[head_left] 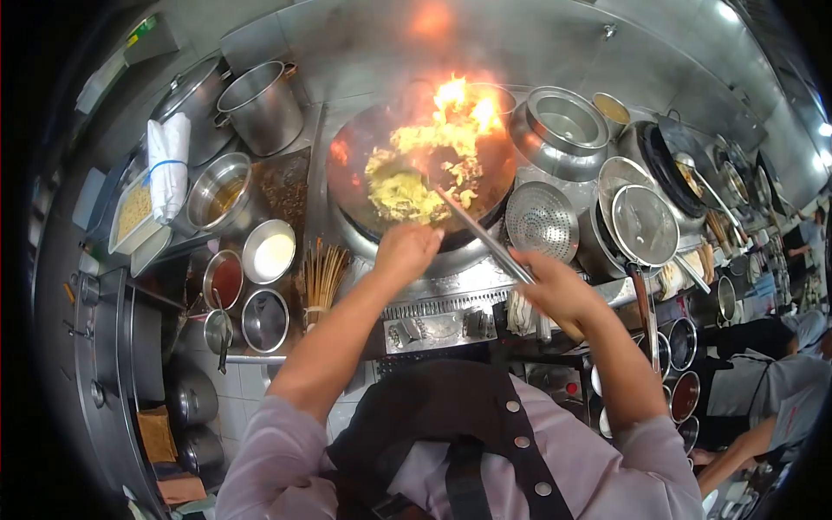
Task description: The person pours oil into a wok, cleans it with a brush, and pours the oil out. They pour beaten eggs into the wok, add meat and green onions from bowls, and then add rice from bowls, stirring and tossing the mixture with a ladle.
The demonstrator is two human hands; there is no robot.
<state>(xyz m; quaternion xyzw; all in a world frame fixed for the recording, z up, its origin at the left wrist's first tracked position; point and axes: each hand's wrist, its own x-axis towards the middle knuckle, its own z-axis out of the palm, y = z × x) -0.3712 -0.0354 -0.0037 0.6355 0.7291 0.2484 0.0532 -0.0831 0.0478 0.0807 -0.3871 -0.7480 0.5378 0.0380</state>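
A large wok [351, 182] sits on the stove, with yellow food [403, 195] in it and flames [468, 108] rising at its back right. My left hand [409, 253] is closed at the wok's near edge; what it grips is hidden under the fingers. My right hand [548, 286] is wrapped round the handle of a long metal ladle [485, 240], which slants up and left into the wok. The ladle's bowl is hard to make out among the food.
A perforated skimmer [542, 223] lies right of the wok, near mesh strainers [646, 227]. Bamboo sticks [323, 276] stand at the left, beside bowls of white [269, 251] and red [224, 279] contents. Tall pots [263, 108] stand at the back left. Co-workers [763, 381] are at the far right.
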